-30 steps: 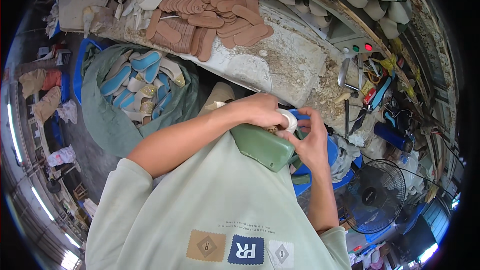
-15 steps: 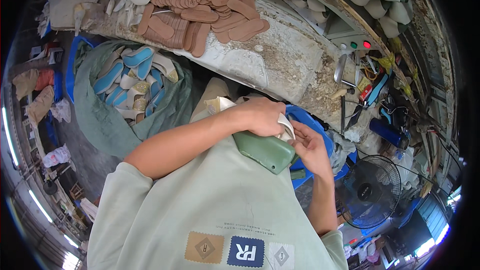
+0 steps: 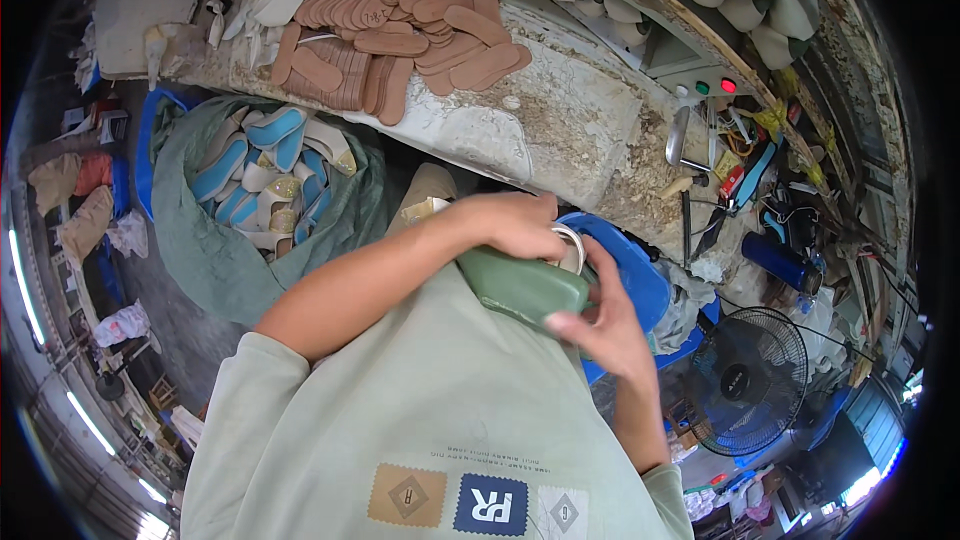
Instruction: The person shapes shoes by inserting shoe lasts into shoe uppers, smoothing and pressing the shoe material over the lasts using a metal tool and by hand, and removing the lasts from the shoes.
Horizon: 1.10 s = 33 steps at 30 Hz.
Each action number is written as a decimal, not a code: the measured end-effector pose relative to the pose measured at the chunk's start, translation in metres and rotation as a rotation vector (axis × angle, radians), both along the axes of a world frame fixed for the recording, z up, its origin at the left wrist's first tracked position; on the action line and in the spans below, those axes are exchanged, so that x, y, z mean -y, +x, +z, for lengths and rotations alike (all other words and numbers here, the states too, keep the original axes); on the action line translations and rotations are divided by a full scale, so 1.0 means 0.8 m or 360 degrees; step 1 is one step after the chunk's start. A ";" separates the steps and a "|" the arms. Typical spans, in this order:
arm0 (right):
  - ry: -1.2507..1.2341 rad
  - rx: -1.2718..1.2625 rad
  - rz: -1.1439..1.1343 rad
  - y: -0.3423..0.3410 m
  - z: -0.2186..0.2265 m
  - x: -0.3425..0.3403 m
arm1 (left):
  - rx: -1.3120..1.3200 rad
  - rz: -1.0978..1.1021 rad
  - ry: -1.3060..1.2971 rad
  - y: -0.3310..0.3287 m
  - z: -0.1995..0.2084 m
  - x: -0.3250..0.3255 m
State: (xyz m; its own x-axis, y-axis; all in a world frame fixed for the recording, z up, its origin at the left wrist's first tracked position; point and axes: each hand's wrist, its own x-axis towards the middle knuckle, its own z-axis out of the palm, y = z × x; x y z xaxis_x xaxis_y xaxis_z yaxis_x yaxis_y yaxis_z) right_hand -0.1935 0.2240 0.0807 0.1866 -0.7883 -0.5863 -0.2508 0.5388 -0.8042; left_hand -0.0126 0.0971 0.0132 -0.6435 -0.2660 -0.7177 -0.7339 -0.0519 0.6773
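A green shoe last [image 3: 525, 285] lies across my lap, with a cream shoe upper and its pale strap [image 3: 570, 245] around its far side. My left hand [image 3: 515, 225] reaches over from the left, bent fingers gripping the last and upper; its fingertips are partly hidden. At the heel end, my right hand [image 3: 605, 315] curls round the last, thumb on the near side and fingers up by the strap. The thumb is slightly blurred. A cream and gold scrap of the upper [image 3: 425, 208] shows beyond my left wrist.
A green cloth-lined bin [image 3: 270, 190] of cream and blue shoes stands left. Brown insoles [image 3: 400, 35] are stacked on the worn bench [image 3: 560, 140]. A blue tub [image 3: 635, 280] sits beyond my right hand, a black fan [image 3: 750, 380] to the right, tools [image 3: 730, 180] on the bench.
The last has tilted, its heel end rising and turning. My right hand has shifted from pinching at the strap to wrapping the heel end, its thumb lower. My left hand has rolled slightly.
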 end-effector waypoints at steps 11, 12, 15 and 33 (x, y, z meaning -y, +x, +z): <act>0.0158 0.0191 -0.0583 0.032 -0.023 0.005 | -0.0214 0.0026 -0.0323 0.012 -0.060 0.009; 0.0155 0.0196 -0.0582 0.032 -0.015 0.010 | -0.0195 0.0073 -0.0391 0.014 -0.069 0.006; 0.0222 0.0037 -0.0395 0.016 -0.014 0.028 | -0.0254 0.0099 -0.0291 0.027 -0.062 0.019; 0.0730 0.0991 -0.1252 0.029 -0.139 0.047 | 0.0066 0.0128 -0.0311 0.007 -0.056 0.015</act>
